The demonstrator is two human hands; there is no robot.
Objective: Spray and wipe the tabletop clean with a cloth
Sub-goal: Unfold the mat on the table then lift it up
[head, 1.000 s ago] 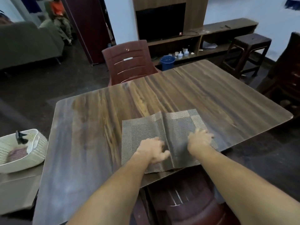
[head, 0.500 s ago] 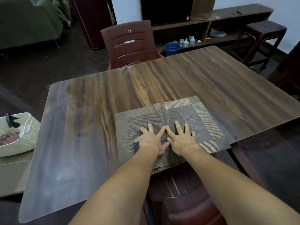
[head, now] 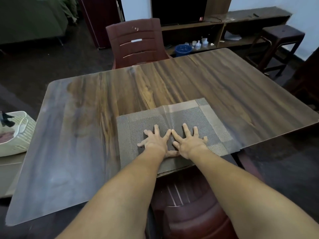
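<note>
At the near edge of the dark wood-grain rectangular tabletop (head: pixel 86 126), a grey woven rectangular mat (head: pixel 207 118) lies flat, creased down its middle. The person's left hand (head: pixel 155 142) and right hand (head: pixel 189 144) press on it side by side, fingers spread straight, index fingertips meeting, gripping nothing. A maroon plastic chair (head: pixel 136 44) stands at the far edge.
</note>
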